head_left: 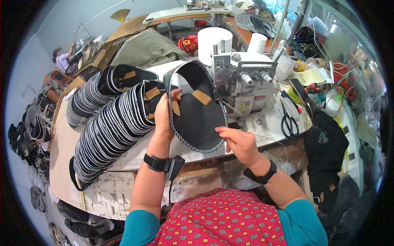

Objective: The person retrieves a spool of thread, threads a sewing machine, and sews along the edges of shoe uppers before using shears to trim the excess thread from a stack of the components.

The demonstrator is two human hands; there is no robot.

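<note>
Both hands hold a black slipper [201, 123] with pale overlock stitching round its rim and tan tabs on it. Its curved strap arches at the far end, close beside a white industrial sewing machine [250, 82]. My left hand [165, 117] is wrapped round the slipper's left edge, fingers partly hidden behind it. At the lower right edge, my right hand [239, 141] pinches the rim between thumb and fingertips. Left of my left hand lies a long nested stack of similar slippers [111, 135], and a second stack [92, 96] sits behind it.
Black scissors [289, 123] lie on the table's right side. A large white thread cone [213, 43] and a smaller cone [257, 43] stand behind the machine. Grey-green fabric [145, 49] covers part of the back. Dark pieces [324, 143] hang past the right edge. Another person [62, 60] is far left.
</note>
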